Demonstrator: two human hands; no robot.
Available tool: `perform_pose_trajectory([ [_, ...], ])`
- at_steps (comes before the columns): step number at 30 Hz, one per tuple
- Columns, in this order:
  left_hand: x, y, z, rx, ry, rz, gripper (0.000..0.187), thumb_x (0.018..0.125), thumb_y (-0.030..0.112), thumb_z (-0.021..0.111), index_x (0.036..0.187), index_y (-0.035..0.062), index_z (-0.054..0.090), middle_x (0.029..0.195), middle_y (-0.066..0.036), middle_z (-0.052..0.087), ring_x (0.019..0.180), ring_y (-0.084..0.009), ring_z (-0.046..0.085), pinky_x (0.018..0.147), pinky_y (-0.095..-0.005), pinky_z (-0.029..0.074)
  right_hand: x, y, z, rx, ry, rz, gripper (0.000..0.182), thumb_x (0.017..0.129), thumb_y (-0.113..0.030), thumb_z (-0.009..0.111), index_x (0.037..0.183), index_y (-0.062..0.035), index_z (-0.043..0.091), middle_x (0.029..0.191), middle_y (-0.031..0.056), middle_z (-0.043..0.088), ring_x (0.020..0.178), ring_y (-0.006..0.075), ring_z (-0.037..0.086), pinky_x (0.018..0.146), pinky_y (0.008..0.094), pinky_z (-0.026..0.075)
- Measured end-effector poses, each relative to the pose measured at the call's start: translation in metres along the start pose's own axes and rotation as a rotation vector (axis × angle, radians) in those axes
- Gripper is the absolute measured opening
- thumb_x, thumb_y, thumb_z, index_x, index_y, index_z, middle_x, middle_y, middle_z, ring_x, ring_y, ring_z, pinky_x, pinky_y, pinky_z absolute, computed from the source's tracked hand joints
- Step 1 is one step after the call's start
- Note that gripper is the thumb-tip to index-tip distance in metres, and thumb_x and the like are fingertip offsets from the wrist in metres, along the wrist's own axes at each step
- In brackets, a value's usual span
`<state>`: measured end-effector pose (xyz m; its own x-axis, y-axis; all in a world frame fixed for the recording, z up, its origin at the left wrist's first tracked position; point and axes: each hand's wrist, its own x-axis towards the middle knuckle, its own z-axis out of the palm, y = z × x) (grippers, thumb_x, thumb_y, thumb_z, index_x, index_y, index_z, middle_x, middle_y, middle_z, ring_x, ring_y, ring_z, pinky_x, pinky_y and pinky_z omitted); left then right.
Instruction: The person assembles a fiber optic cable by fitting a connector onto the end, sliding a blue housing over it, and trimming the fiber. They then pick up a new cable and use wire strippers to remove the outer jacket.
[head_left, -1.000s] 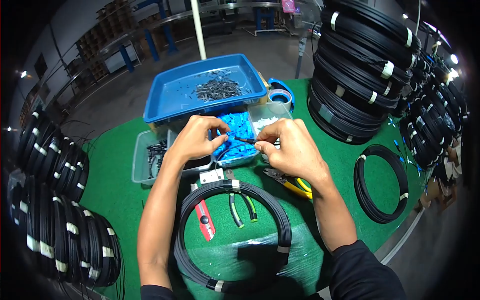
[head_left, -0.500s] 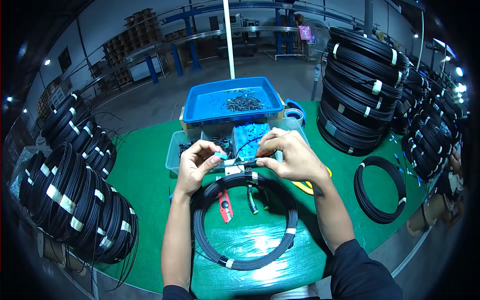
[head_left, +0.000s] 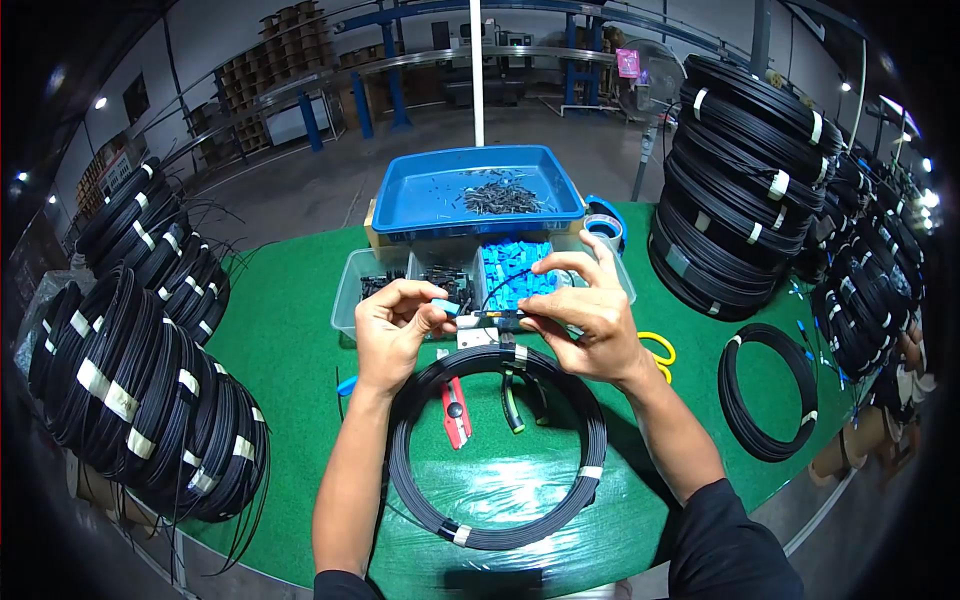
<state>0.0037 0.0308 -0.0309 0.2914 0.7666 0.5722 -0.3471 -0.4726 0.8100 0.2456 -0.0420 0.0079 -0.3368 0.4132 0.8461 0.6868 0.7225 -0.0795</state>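
Observation:
Between thumb and forefinger, my left hand (head_left: 390,335) pinches a small blue connector housing (head_left: 446,307). My right hand (head_left: 590,325) grips the thin tip of a black cable (head_left: 503,314), its outer fingers raised and apart. The tip points at the housing with a slight gap, though exact contact is hard to tell. Below both hands a taped black cable coil (head_left: 597,430) lies on the green table. Inside its ring are a red cutter (head_left: 456,415) and a tool with black and green handles (head_left: 513,405).
Beyond my hands, a clear divided bin (head_left: 345,310) holds blue housings (head_left: 515,270) and black parts. Behind it sits a blue tray (head_left: 400,225) with black scraps. Tall coil stacks (head_left: 735,190) flank both sides. Yellow handles (head_left: 660,350) and a single coil (head_left: 735,400) lie right.
The view has shifted slightly. My right hand's fingers have opened out and lifted, while its thumb side stays on the cable tip. My left hand still pinches the blue housing.

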Motion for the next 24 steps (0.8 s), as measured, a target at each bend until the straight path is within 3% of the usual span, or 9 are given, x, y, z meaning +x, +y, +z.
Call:
perform_pose_trajectory([
  [8,-0.002,0.000,0.006,-0.008,0.005,0.007,0.036,0.082,0.027,0.081,0.098,-0.0009,0.066,0.079,-0.004,0.068,0.068,-0.0134,0.069,0.061,-0.0231,0.055,0.002,-0.003,-0.006,-0.004,0.012,0.011,0.017,0.072,-0.014,0.083,0.088,-0.0152,0.077,0.074,-0.0012,0.071,0.102,0.0218,0.066,0.109,0.0623,0.027],
  [10,-0.002,0.000,0.006,-0.021,-0.024,0.046,0.024,0.084,0.012,0.080,0.100,-0.0018,0.067,0.079,-0.009,0.072,0.073,-0.0143,0.071,0.066,-0.0251,0.057,0.002,-0.005,-0.007,-0.007,-0.007,0.019,0.016,0.072,-0.014,0.082,0.087,-0.0149,0.076,0.074,-0.0010,0.072,0.103,0.0219,0.065,0.108,0.0629,0.027],
  [14,-0.003,0.000,0.007,0.039,-0.057,0.001,0.033,0.082,0.024,0.082,0.098,-0.0008,0.065,0.079,-0.007,0.070,0.070,-0.0145,0.070,0.062,-0.0239,0.055,0.000,-0.006,-0.004,-0.006,-0.021,0.033,0.016,0.072,-0.015,0.082,0.087,-0.0145,0.076,0.074,-0.0006,0.072,0.103,0.0217,0.065,0.108,0.0637,0.026],
  [22,-0.009,0.009,0.018,0.134,-0.112,-0.025,0.020,0.079,0.002,0.083,0.093,-0.0022,0.068,0.084,-0.009,0.073,0.074,-0.0146,0.072,0.069,-0.0258,0.057,-0.001,-0.012,-0.003,0.007,-0.092,0.022,0.017,0.072,-0.014,0.081,0.088,-0.0135,0.075,0.076,-0.0003,0.072,0.105,0.0213,0.064,0.108,0.0658,0.025],
  [24,-0.007,0.014,0.016,0.223,-0.121,0.009,0.027,0.075,0.002,0.085,0.098,-0.0024,0.071,0.085,-0.009,0.073,0.076,-0.0155,0.072,0.072,-0.0270,0.058,-0.001,-0.009,-0.001,0.022,-0.064,0.015,0.018,0.072,-0.013,0.080,0.088,-0.0133,0.075,0.077,0.0006,0.072,0.105,0.0212,0.063,0.107,0.0653,0.026],
])
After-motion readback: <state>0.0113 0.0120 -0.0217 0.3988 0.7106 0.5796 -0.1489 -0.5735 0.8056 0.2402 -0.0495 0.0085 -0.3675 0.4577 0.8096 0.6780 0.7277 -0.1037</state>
